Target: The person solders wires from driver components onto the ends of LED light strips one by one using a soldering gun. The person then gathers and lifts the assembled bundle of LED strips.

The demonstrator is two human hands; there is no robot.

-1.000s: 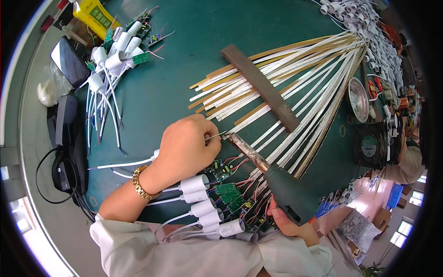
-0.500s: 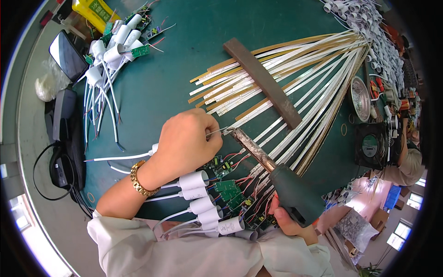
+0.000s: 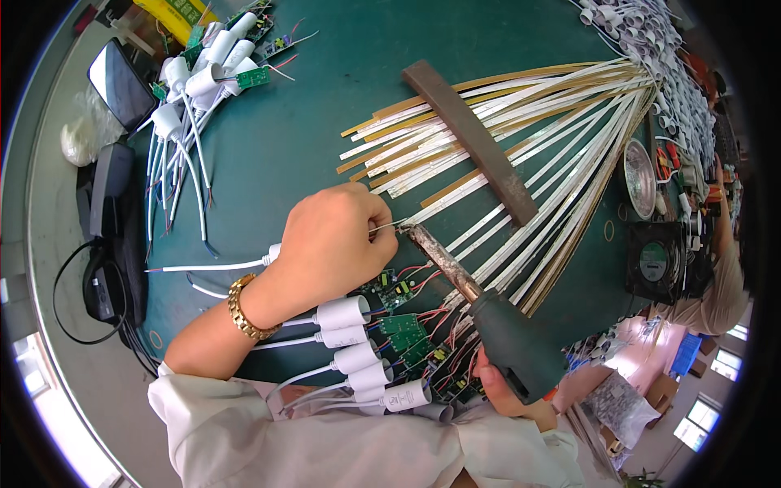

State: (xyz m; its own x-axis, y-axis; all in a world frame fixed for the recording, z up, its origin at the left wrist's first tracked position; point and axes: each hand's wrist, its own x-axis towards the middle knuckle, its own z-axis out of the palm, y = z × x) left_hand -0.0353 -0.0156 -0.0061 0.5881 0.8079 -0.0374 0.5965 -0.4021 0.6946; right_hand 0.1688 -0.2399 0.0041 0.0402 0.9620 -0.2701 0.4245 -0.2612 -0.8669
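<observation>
Right hand [image 3: 504, 390] grips the soldering iron [image 3: 480, 305], tip pointing up-left at solder wire [image 3: 389, 228] pinched in left hand [image 3: 329, 244] fingers; open table [image 3: 309, 138] above the iron.

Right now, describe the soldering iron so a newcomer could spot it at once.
Start at the dark green table top and find the fan of long white and yellow strips spread across it. Below them, the right hand grips a soldering iron with a dark green handle. Unlike the flat brown bar lying on the strips, it has a metal shaft with its tip beside the left hand's fingers.
</observation>
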